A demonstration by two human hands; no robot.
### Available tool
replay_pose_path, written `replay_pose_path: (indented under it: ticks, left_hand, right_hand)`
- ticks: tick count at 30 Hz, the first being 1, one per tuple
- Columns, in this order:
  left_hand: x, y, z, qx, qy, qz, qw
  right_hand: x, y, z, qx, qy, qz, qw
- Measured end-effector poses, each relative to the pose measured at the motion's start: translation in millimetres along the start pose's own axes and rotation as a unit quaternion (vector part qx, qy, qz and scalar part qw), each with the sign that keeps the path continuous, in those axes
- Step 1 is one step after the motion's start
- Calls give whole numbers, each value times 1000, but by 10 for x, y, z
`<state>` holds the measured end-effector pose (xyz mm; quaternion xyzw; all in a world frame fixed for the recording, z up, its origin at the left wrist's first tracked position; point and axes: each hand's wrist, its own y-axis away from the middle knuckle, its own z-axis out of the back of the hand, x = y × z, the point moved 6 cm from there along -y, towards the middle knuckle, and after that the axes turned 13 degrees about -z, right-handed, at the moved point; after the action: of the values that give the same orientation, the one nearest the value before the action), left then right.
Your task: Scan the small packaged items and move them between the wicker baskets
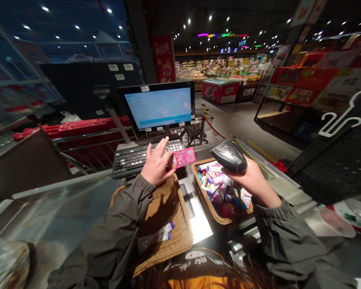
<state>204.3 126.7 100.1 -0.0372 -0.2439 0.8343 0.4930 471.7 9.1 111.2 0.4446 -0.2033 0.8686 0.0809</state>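
Head view: a pink packet [184, 157] seems to be pinched in the grip of the left hand [157, 165], beside the right end of a keyboard [128, 160], though the contact is partly hidden. A scanner [228, 155] is gripped by closed fingers of the right hand [255, 180], its nose turned toward the packet. Beneath it, a heaped basket [225, 220] is filled with small wrapped goods [214, 180]. On the same surface [75, 204], a second basket [173, 200], partly covered by the left sleeve [108, 233], is left with a few small wrappers [167, 231] inside. The scanning of the packet is judged to be in hand. For the next move, the code would have to be faced squarely to the scanner and the reading checked on the lit screen [158, 105], whose text cannot be made out.
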Motion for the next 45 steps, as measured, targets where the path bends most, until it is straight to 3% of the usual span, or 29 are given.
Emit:
replay_pose_path:
  ticks: [9, 20, 34, 40, 45]
  left_hand:
    - [382, 541, 424, -46, -59, 58, 996]
    - [625, 1021, 669, -49, -81, 110, 989]
    - [728, 1162, 698, -57, -60, 127, 988]
    - [725, 1207, 587, -38, -42, 123, 991]
    - [710, 1276, 385, -5, -15, 126, 992]
  right_hand:
    - [602, -2, -739, 98, 2, 91, 991]
    - [972, 138, -1167, 155, 0, 100, 983]
    - [953, 219, -1258, 152, -11, 81, 985]
    - [880, 216, -1268, 147, -13, 69, 987]
    - [870, 226, -1275, 137, -9, 61, 989]
